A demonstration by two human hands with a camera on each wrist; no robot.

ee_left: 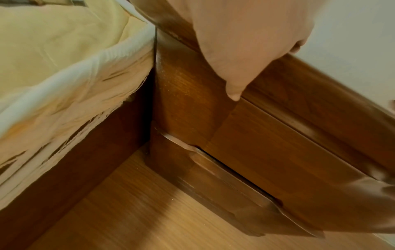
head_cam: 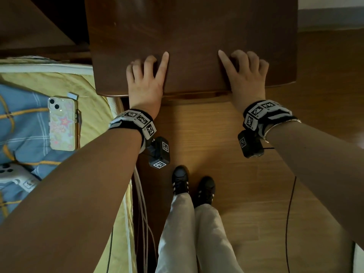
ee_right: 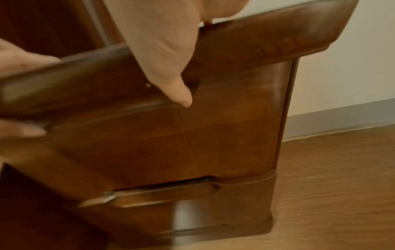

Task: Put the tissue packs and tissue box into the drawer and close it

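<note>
No tissue pack or tissue box shows in any view. The dark wooden nightstand [head_cam: 193, 32] has a bare top. My left hand [head_cam: 146, 75] and right hand [head_cam: 244, 73] rest on it near the front edge, fingers loosely bent, index fingers stretched forward, holding nothing. In the left wrist view the left hand [ee_left: 245, 42] lets its thumb hang down over the edge above the drawer front [ee_left: 267, 143]. The right hand [ee_right: 160, 42] does the same above the drawer front [ee_right: 171, 143], which sits flush with the nightstand's frame, its handle slot [ee_right: 166, 187] at the bottom.
A bed with a yellow sheet [head_cam: 59, 81] and a blue checked blanket [head_cam: 23, 115] stands left of the nightstand, a phone [head_cam: 62, 124] lying on it. Cables [head_cam: 141, 203] hang beside the bed. The person's shoes [head_cam: 180, 179] stand on the wooden floor [head_cam: 256, 194].
</note>
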